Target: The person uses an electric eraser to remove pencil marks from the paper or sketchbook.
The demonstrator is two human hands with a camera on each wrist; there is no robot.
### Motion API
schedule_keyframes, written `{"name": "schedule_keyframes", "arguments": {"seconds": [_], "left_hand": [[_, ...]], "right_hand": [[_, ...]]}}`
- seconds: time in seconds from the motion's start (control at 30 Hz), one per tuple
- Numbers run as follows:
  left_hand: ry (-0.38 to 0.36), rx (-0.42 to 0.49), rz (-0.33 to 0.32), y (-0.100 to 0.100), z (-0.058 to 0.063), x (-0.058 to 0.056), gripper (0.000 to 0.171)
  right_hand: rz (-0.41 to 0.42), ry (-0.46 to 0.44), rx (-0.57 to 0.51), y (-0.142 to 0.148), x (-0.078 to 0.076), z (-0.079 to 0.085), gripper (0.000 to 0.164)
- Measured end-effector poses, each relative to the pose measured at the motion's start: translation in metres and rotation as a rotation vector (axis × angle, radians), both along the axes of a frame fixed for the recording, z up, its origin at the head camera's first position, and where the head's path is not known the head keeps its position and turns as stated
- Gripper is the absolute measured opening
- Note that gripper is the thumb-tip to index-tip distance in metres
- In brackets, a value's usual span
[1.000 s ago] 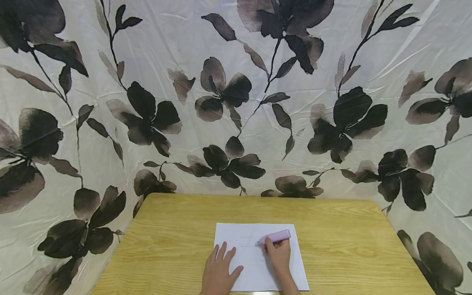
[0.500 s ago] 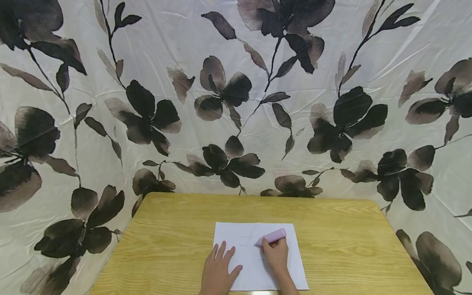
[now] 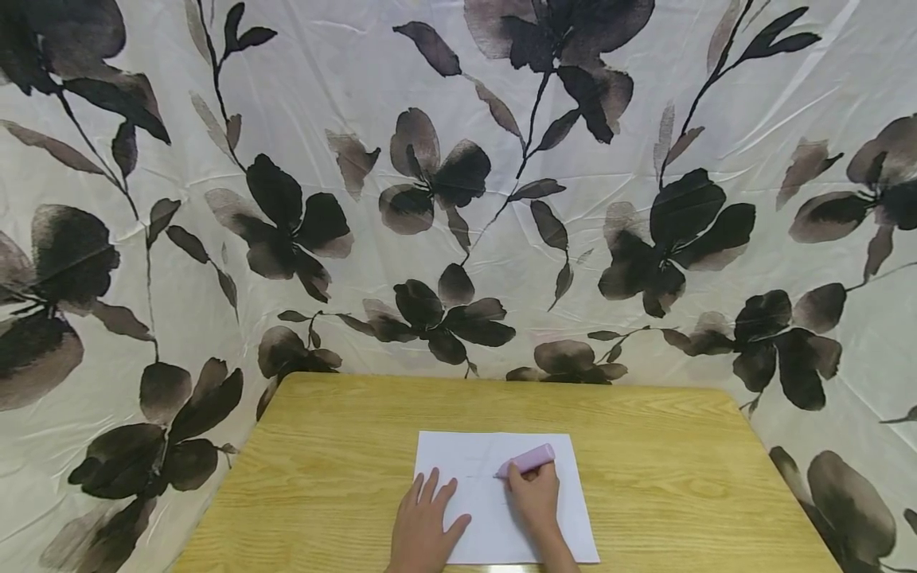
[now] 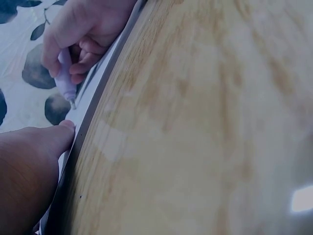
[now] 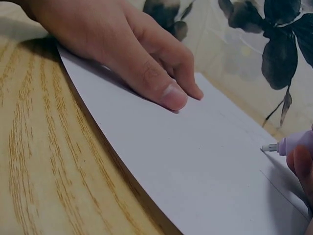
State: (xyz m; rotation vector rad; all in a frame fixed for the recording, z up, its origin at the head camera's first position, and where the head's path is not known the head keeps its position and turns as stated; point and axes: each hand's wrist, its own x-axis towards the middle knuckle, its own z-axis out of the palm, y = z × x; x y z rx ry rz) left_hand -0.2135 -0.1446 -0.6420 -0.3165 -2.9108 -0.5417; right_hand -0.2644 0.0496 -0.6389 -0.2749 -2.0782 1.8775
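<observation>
A sheet of white paper [image 3: 494,533] lies on the table, with a few faint thin lines drawn on it. My left hand [image 3: 424,525] rests flat on its left part, fingers spread; thumb and fingertips press the sheet in the right wrist view. My right hand [image 3: 540,497] pinches a thick lilac pen [image 3: 532,459] between thumb and fingers, its blunt end leaning up to the right. The pen's narrow pale tip [image 5: 269,148] is right at the paper, close to a faint line. In the left wrist view the pen [image 4: 64,81] points down towards my left thumb [image 4: 61,134].
The yellow wood-grain table [image 3: 344,430] extends on both sides of and behind the paper. White cloth with dark flower prints [image 3: 430,239] hangs behind and around it. A bright reflection [image 4: 303,199] shows on the tabletop.
My right hand has shifted slightly to the left with the pen, mostly in the first half second. My left hand has stayed in place on the paper.
</observation>
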Motion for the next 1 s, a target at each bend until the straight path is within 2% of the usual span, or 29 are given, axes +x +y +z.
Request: {"name": "schedule_keyframes", "arguments": {"seconds": [0.3,0.4,0.53,0.6,0.83,1.0], "left_hand": [[0.032,-0.014,0.002,-0.0001,-0.0024,-0.001,0.059],[0.049,-0.005,0.003,-0.0004,-0.0029,-0.0002,0.059],[0.054,0.009,0.004,-0.0003,-0.003,0.0006,0.059],[0.045,0.011,0.005,0.0,-0.0026,0.0006,0.06],[0.029,-0.002,0.002,0.0009,-0.0001,0.0006,0.06],[0.028,-0.008,-0.003,0.0009,0.0019,0.001,0.06]], "right_hand": [[0.012,0.025,0.029,0.0001,-0.0001,-0.0015,0.025],[0.008,0.006,-0.06,0.0021,-0.0018,-0.0015,0.024],[-0.046,0.012,-0.259,0.0058,-0.003,0.0005,0.021],[-0.073,0.027,-0.288,0.0068,-0.0019,0.0022,0.021],[-0.044,-0.002,-0.035,0.0036,0.0002,-0.0025,0.024],[-0.033,0.009,0.015,0.002,-0.0005,-0.0047,0.025]]}}
